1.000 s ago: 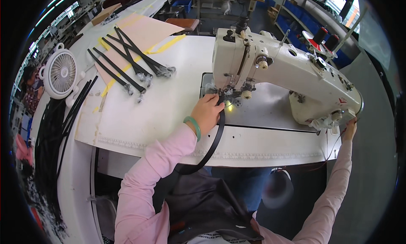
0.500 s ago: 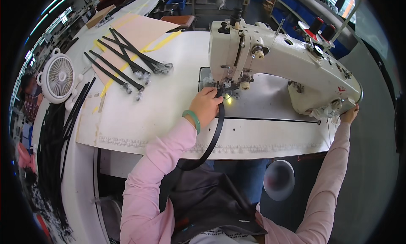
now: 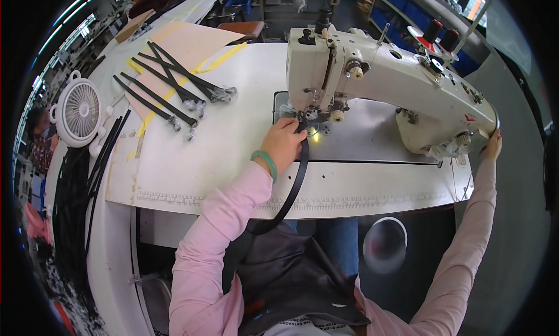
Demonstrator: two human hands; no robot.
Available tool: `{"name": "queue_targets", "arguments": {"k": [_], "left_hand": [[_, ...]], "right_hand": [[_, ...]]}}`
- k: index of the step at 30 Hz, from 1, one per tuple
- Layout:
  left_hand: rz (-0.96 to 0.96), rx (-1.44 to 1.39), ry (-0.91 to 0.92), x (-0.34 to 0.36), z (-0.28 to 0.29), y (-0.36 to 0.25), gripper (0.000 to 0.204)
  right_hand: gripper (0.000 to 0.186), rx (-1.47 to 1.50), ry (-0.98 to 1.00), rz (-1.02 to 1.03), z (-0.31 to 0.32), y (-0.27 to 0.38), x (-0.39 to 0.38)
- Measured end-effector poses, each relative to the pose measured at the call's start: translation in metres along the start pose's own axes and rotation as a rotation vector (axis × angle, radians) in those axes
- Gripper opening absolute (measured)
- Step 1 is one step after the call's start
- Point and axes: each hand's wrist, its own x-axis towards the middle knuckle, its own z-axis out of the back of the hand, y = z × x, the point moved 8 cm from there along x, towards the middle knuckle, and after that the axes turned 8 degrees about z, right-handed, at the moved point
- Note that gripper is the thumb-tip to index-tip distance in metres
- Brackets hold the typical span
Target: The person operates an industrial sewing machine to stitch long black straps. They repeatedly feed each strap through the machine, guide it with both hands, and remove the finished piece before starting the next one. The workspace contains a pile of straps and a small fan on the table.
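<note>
Under the needle of the white sewing machine (image 3: 378, 83), a long black strap (image 3: 300, 167) runs down and curves over the table's front edge. My left hand (image 3: 282, 141), with a green bangle at the wrist, pinches this strap close beside the presser foot, where a small light glows. At the machine's right end, my right hand (image 3: 492, 143) has its fingers curled on the handwheel (image 3: 496, 119). Several black straps with clear plastic bits at their ends (image 3: 174, 86) lie on pale pink paper (image 3: 204, 36) with yellow tape, left of the machine.
At the far left stand a white fan (image 3: 81, 112) and a hanging bundle of long black strips (image 3: 73, 219). Red and black thread spools (image 3: 434, 30) are on a stand behind the machine. A co-worker (image 3: 41, 138) is at the far left; blue bins (image 3: 384, 19) are on shelving behind.
My right hand has moved upward and a little rightward along the handwheel. My left hand stays at the needle with the strap. The whole view has shifted slightly.
</note>
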Motion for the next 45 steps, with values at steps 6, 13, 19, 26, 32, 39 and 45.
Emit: {"name": "queue_targets", "arguments": {"k": [6,13,19,26,32,39,45], "left_hand": [[0.029,0.007,0.018,-0.003,0.002,0.004,0.031],[0.008,0.001,-0.007,-0.002,0.001,0.007,0.028],[-0.031,-0.074,-0.018,0.0,0.001,-0.003,0.026],[-0.016,-0.094,-0.047,0.004,0.007,-0.009,0.029],[0.037,-0.017,0.01,-0.007,0.011,0.002,0.031],[-0.003,0.0,0.002,-0.003,0.004,0.006,0.029],[-0.01,-0.056,-0.06,0.003,0.004,0.002,0.03]], "right_hand": [[0.045,0.35,-0.164,0.154,-0.008,0.0,-0.039],[0.042,0.004,0.064,0.241,-0.018,0.002,0.01],[0.044,-0.421,0.202,0.35,0.007,0.008,0.081],[0.044,0.026,-0.022,0.162,-0.004,-0.077,-0.036],[0.052,0.577,0.019,0.015,-0.034,0.045,-0.033],[0.048,0.025,0.178,0.143,-0.045,0.055,0.023],[0.055,-0.306,0.31,0.404,-0.03,0.039,0.074]]}}
